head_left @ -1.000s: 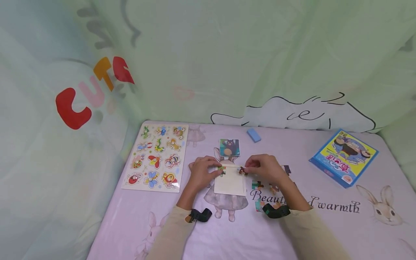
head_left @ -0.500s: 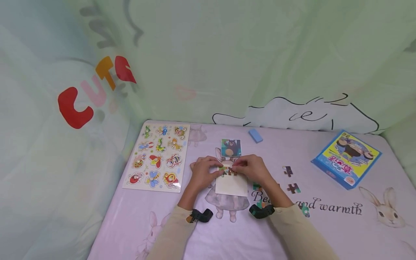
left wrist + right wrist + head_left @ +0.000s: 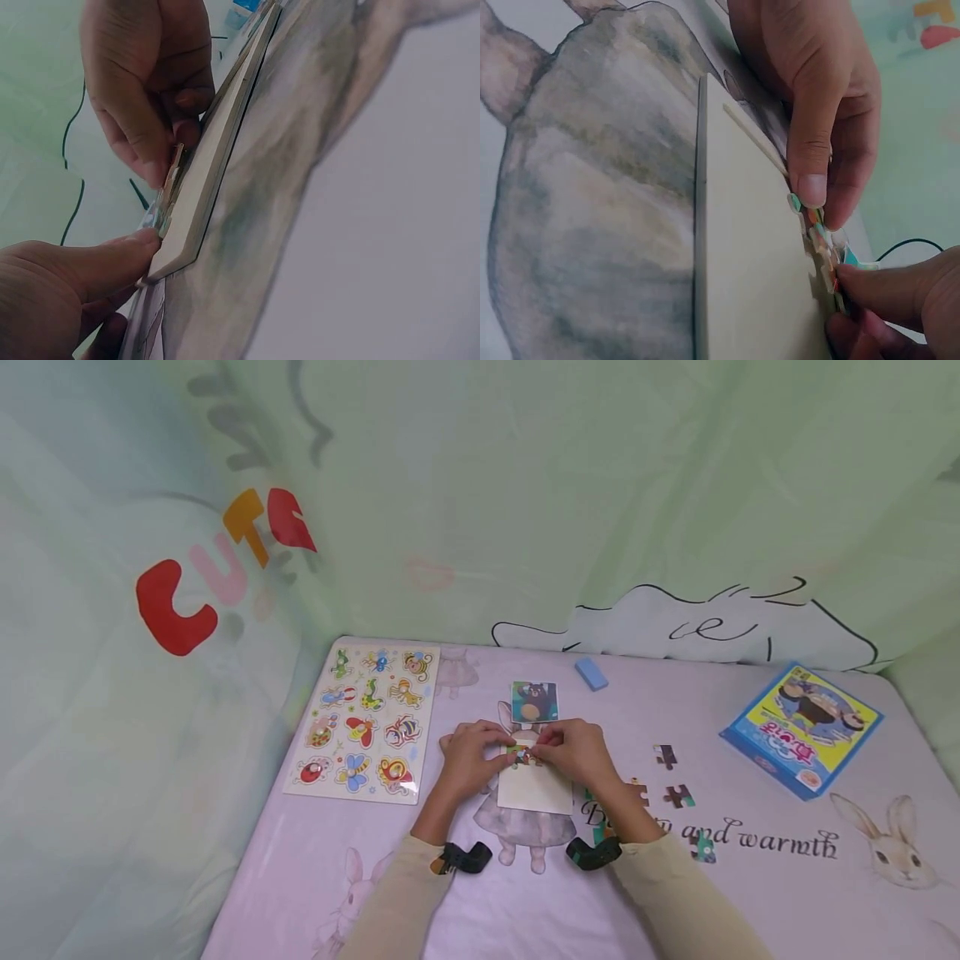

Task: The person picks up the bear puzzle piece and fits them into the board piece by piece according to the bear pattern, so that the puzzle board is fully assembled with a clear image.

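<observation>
A cream puzzle board (image 3: 534,789) with a raised edge lies in front of me. My left hand (image 3: 471,762) pinches its upper left corner, the thumb beside a green jigsaw piece (image 3: 516,749) set there. My right hand (image 3: 579,750) pinches a brown jigsaw piece (image 3: 528,758) at the top of the board, right against the green one. In the right wrist view, the left thumb (image 3: 810,150) and the right thumb (image 3: 881,292) meet over the row of pieces. The right fingers partly hide the brown piece.
Loose jigsaw pieces (image 3: 678,796) lie to the right, some under the right forearm. Above the board is a bear picture card (image 3: 535,702), with a blue block (image 3: 592,674) nearby. An insect peg puzzle (image 3: 360,727) lies left; a blue and yellow box (image 3: 802,727) sits right.
My right hand has moved left with the brown piece, from the board's right side to beside the green piece. The left hand has stayed at the corner. Loose pieces at right are uncovered.
</observation>
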{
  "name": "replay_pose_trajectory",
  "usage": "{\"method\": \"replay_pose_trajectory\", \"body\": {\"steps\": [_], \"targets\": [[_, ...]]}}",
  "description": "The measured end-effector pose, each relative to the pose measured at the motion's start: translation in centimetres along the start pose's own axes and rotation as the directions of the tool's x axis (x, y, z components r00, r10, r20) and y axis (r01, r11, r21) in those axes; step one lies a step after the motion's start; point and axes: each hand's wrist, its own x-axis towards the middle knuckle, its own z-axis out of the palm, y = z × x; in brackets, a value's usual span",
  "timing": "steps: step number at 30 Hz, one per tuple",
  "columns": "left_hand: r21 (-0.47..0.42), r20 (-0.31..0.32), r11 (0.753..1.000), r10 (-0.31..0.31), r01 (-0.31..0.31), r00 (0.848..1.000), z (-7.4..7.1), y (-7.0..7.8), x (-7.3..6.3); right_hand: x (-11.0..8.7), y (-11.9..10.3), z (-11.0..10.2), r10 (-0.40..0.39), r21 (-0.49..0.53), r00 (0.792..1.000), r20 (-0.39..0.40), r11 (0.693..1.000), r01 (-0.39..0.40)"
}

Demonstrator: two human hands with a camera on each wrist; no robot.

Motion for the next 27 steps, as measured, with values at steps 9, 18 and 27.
{"method": "replay_pose_trajectory", "body": {"steps": [9, 18, 27], "targets": [[-0.003, -0.003, 1.000, -0.003, 0.003, 1.000, 0.1, 0.0, 0.0, 0.0, -0.2, 0.2, 0.011, -0.047, 0.999, -0.033, 0.999, -0.012], [-0.002, 0.009, 1.000, 0.004, -0.004, 1.000, 0.2, 0.1, 0.1, -0.4, 0.5, -0.8, 0.012, -0.099, 1.000, -0.009, 0.995, -0.013], [0.039, -0.073, 0.995, -0.088, 0.091, 0.993, 1.0, 0.8, 0.6, -0.2, 1.2, -0.8, -0.003, -0.126, 0.998, 0.061, 0.992, 0.011]]}}
